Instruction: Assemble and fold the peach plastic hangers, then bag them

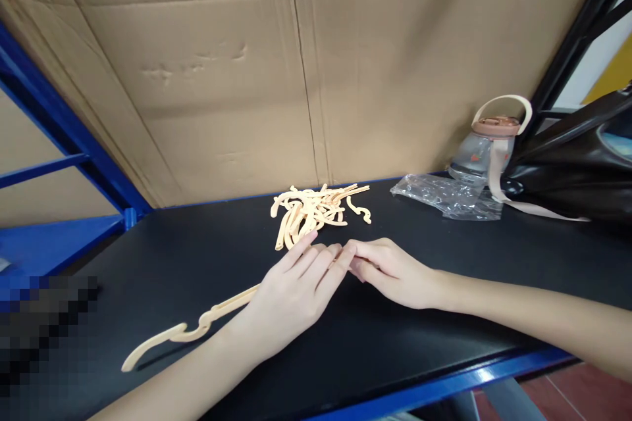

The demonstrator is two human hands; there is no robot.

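A long cream plastic hanger piece (197,327) lies on the black table top (197,256), its hooked end toward the near left. My left hand (291,289) rests over its far end with fingers stretched forward, gripping it from above. My right hand (390,270) meets the left hand's fingertips, its fingers curled and pinching the same piece, whose end is hidden under both hands. Just beyond the fingers lies a heap of several cream hanger pieces (316,210).
A crumpled clear plastic bag (444,196) lies at the back right, beside a clear bottle with a pink lid and strap (486,145) and a black bag (577,171). Cardboard sheets (296,79) form the back wall. Blue rack beams (59,131) stand left.
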